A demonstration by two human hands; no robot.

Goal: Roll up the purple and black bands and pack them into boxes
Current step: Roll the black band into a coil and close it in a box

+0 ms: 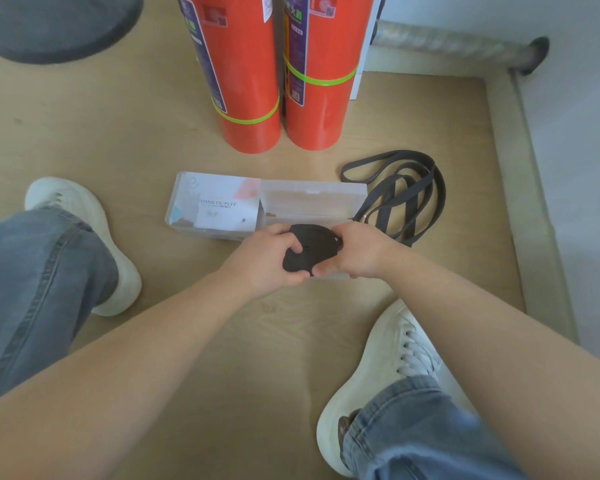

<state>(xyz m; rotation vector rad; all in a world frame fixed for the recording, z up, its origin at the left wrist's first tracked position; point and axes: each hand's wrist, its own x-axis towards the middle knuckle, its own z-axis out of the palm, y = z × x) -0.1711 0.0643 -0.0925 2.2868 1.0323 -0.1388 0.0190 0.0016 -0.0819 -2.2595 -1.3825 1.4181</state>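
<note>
Black rolled band [309,249] held in two hands, low over the near edge of two clear boxes on a wooden floor.
Left hand [267,258] and right hand [357,252] both curl their fingers tight round the one roll. One box [215,202] reads "OSMETIC PUFF"; the second box [312,199] is plain. One loose dark band [406,195] lies looped just right of them. Behind stand two red cylinders [246,81], each ringed with a green strip, their labels unreadable.
</note>
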